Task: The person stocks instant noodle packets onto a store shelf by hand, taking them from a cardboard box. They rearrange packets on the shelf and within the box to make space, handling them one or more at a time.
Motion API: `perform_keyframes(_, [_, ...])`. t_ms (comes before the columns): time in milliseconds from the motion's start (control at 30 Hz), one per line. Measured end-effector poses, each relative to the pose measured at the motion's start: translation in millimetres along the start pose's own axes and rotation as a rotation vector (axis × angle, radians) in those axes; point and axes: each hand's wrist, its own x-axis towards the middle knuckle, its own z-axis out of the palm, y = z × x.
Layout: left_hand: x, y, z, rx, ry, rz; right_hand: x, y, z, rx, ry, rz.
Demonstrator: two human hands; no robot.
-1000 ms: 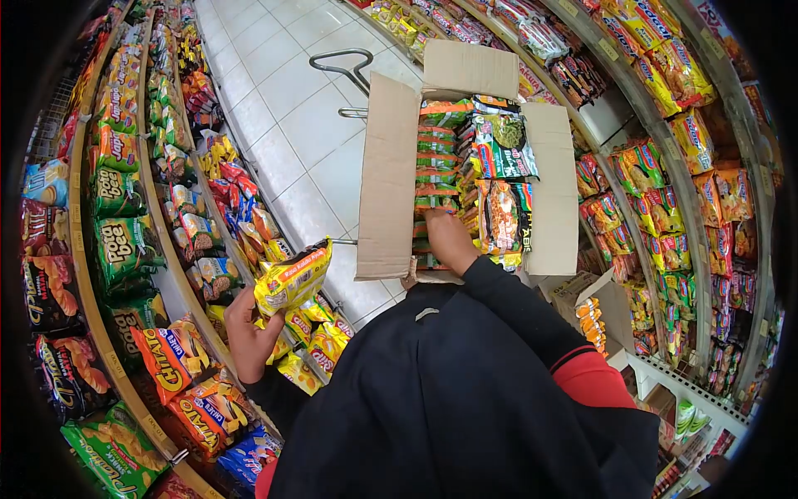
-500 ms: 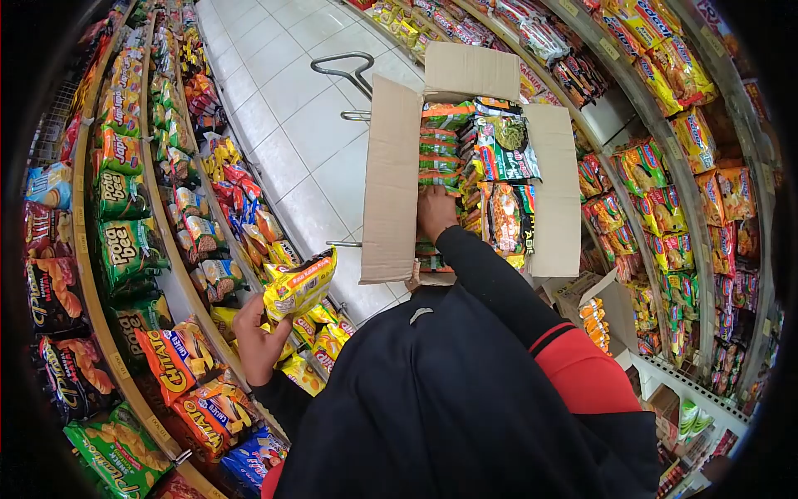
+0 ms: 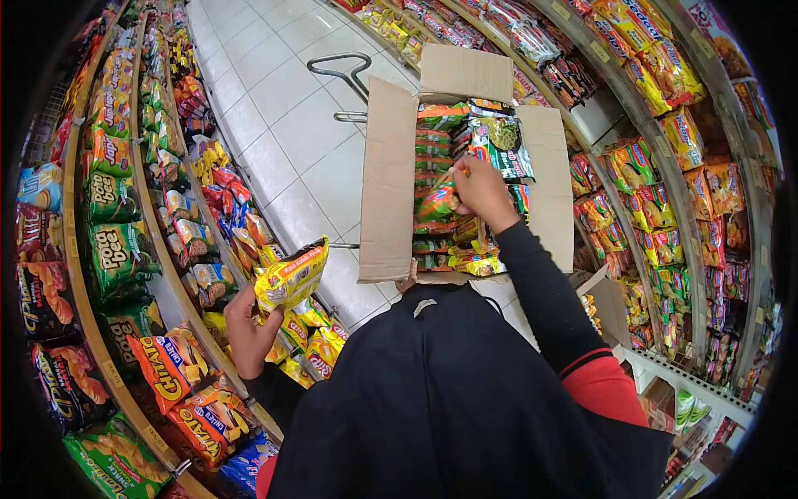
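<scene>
My left hand (image 3: 251,331) is closed on a yellow instant noodle packet (image 3: 291,276), held over the aisle beside the left shelf. Above the open cardboard box (image 3: 387,179), my right hand (image 3: 485,191) pinches the edge of a green-and-orange instant noodle packet (image 3: 438,202), which is tilted and slightly blurred. Inside the box, green packets (image 3: 435,137) stand in a row at the left. A black-and-green noodle packet (image 3: 504,143) lies on top at the right. My right hand and forearm hide part of the contents.
Snack shelves with chip bags (image 3: 125,254) run along the left. Noodle shelves (image 3: 640,195) curve along the right. A metal handle (image 3: 341,71) sticks out beyond the box over the tiled floor (image 3: 307,125). Another opened carton (image 3: 605,301) sits at lower right.
My right hand has risen from the box's left row and moved right, now with a green-and-orange packet in it. My left hand still holds the yellow packet, shifted slightly left.
</scene>
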Motion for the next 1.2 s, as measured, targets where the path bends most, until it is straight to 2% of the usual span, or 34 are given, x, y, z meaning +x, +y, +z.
perform_keyframes(67, [3.2, 0.0, 1.2, 0.015, -0.008, 0.036, 1.3, 22.9, 22.4, 0.234, 0.025, 0.131])
perform_keyframes(100, [4.4, -1.9, 1.3, 0.015, -0.016, 0.025, 1.0, 30.4, 34.3, 0.235, 0.03, 0.132])
perform_keyframes(167, [6.4, -0.4, 1.1, 0.016, -0.027, 0.014, 1.4, 42.7, 55.4, 0.465, 0.058, 0.371])
perform_keyframes(200, [8.2, 4.8, 0.4, 0.068, -0.017, 0.059, 4.8, 49.3, 56.3, 0.466, 0.058, 0.372])
perform_keyframes(267, [7.9, 6.5, -0.1, 0.123, -0.009, 0.103, 11.9, 61.7, 54.9, -0.244, -0.206, 0.188])
perform_keyframes(300, [6.5, 5.0, 0.6, 0.087, -0.008, 0.064, 5.1, 61.3, 58.8, -0.637, -0.181, -0.134])
perform_keyframes(333, [5.5, 4.1, 0.8, 0.052, -0.006, 0.024, -0.6, 59.8, 64.2, -0.635, -0.181, -0.133])
perform_keyframes(400, [4.7, 9.1, 0.0, 0.061, -0.004, 0.036, -7.0, 50.2, 76.8, -0.793, 0.003, -0.26])
perform_keyframes(533, [0.8, 8.1, -4.5, 0.097, -0.03, 0.045, 11.4, 65.9, 103.8, -0.711, -0.022, -0.37])
perform_keyframes(600, [-2.2, 0.2, -2.8, 0.094, -0.033, 0.035, 20.1, 70.7, 114.8, -0.671, -0.009, -0.359])
perform_keyframes(700, [-8.3, 1.4, -1.8, 0.091, -0.053, -0.016, 18.3, 67.5, 123.6, -0.626, -0.095, -0.232])
perform_keyframes(767, [-9.1, 0.8, -2.1, 0.092, -0.065, -0.052, 9.1, 70.3, 122.4, -0.8, 0.094, -0.402])
perform_keyframes(867, [-12.8, -2.6, -1.0, 0.074, -0.054, -0.004, 14.7, 94.6, 118.6, -0.925, -0.018, -0.498])
perform_keyframes(933, [-12.5, -0.9, -0.3, 0.062, -0.051, -0.044, 30.5, 96.0, 122.5, -0.867, -0.006, -0.442])
perform_keyframes(1000, [-11.7, -5.2, 1.5, 0.065, -0.05, -0.054, 47.5, 83.2, 119.0, -0.818, -0.227, -0.22])
perform_keyframes(1067, [-10.5, -4.3, 1.8, 0.072, -0.049, -0.061, 56.3, 92.6, 129.8, -0.77, -0.15, -0.248])
perform_keyframes(1133, [-7.7, 0.0, 4.0, 0.089, -0.07, -0.041, 57.6, 101.8, 146.3, -0.809, 0.006, -0.132])
perform_keyframes(1200, [-6.7, -1.1, 6.9, 0.078, -0.065, -0.04, 51.6, 110.2, 151.8, -0.788, -0.01, -0.174])
